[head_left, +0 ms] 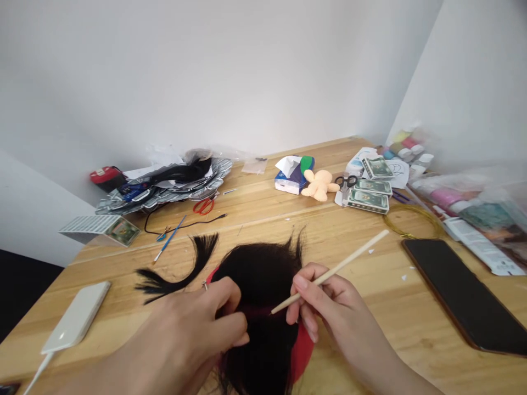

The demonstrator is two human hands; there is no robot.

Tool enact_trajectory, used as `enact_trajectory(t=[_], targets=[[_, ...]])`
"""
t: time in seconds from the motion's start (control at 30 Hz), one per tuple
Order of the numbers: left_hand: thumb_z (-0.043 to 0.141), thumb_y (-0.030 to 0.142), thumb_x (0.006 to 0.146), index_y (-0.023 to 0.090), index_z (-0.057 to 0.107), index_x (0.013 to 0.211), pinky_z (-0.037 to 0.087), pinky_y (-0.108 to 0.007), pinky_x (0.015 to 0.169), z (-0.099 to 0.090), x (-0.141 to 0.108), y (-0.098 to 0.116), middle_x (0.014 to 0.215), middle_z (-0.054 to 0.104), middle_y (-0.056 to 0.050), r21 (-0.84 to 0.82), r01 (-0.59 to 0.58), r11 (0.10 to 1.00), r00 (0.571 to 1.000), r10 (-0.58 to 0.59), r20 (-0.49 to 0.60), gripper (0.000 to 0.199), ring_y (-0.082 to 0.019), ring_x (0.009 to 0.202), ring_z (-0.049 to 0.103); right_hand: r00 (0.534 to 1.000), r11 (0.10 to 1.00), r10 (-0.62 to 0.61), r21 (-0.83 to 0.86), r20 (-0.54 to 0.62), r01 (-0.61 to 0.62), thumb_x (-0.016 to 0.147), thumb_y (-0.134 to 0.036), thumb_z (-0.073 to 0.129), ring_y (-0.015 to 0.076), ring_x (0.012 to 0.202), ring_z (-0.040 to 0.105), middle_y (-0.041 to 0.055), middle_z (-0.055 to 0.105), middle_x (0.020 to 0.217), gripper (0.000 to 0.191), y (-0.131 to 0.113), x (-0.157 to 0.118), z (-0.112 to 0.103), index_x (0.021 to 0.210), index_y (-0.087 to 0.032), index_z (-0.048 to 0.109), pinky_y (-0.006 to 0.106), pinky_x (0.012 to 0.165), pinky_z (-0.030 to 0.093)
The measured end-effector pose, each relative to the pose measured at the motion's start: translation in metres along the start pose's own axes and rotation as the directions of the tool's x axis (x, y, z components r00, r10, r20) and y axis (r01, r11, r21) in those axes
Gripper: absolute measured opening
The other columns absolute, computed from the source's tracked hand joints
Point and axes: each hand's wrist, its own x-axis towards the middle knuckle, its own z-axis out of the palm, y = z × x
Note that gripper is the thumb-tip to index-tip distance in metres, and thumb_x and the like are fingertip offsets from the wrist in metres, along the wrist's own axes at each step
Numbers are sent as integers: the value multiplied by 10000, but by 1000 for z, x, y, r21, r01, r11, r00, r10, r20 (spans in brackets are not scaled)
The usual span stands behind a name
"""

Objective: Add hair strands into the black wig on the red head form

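A red rounded form point(303, 354) covered with black hair point(257, 271) rests on the wooden table at the bottom centre. A thin red band shows across the hair. Held between the fingers of my right hand point(325, 299) is a pale wooden stick point(349, 257), its dark, fine tip touching or just above that band. My left hand point(206, 318) lies against the left side of the hair with bent, closed fingers; what they grip is hidden. A separate lock of black hair point(191, 271) curves across the table beyond my left hand.
A white power bank point(77, 317) with a cable lies left, a black phone point(465, 293) right. Farther back are a blue brush point(170, 239), red-handled scissors point(203, 206), a tissue pack point(289, 180), a peach doll point(320, 185), boxes point(368, 200) and a yellow wire coil point(414, 220).
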Motion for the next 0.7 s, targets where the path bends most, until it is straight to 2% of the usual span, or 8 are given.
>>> enact_trajectory(t=[0.1,0.17,0.23,0.33,0.4,0.5,0.6,0.7], targets=[[380,59,1027,233,569,938,490,-202,678,2,-1,-5,1206,708,-31,-144,-98,985,995,99,-1,272,-109,830,720,1000,1000,11,-24,-9,-11,827,-616,845,58,353,475,13,747,536,482,-2,0,1,733,-189,641,189,424,330],[392,77,1057,225,549,951,531,-175,783,5,1,-6,1283,731,-34,-332,-115,936,992,125,8,240,-117,953,753,999,998,32,-48,-19,-33,835,-617,837,67,362,479,5,735,531,480,-2,0,1,737,-193,634,200,431,329],[390,129,1104,220,545,951,540,-164,825,8,5,-7,1202,768,-33,-519,-88,850,995,103,0,235,-119,968,753,999,998,41,-44,-14,-42,851,-611,827,66,362,465,-7,723,530,471,-1,1,-1,748,-197,626,201,424,316],[365,292,1154,211,574,938,546,-186,831,15,9,-8,1015,776,-52,-651,-67,756,998,39,-58,311,-126,897,734,999,1000,25,-2,20,-25,918,-552,793,63,383,466,-10,729,566,411,3,-1,-5,789,-196,634,198,425,310],[357,348,1157,199,587,911,552,-187,801,19,10,-8,921,767,-68,-675,-77,734,995,9,-104,369,-131,851,731,999,1000,8,27,49,-9,950,-518,775,65,410,484,-2,740,600,379,3,-5,-7,804,-193,646,201,439,312],[361,352,1156,191,604,907,555,-180,748,24,11,-10,858,760,-71,-675,-84,733,991,-12,-136,383,-137,817,734,999,999,33,29,9,-33,928,-519,805,66,468,515,-1,747,643,377,-1,-12,-4,806,-188,673,212,493,323],[358,359,1156,203,598,922,561,-181,755,29,9,-14,889,758,-61,-704,-92,705,989,-20,-150,369,-136,825,734,992,995,103,28,-76,-101,852,-565,862,81,511,514,-1,738,648,418,-9,-17,2,793,-190,688,239,538,325],[344,370,1158,213,583,919,560,-170,768,32,8,-17,910,757,-45,-723,-93,685,989,-20,-146,373,-124,826,735,982,987,158,37,-102,-155,799,-609,886,93,531,494,3,734,659,457,-14,-20,6,780,-198,686,256,560,324]])
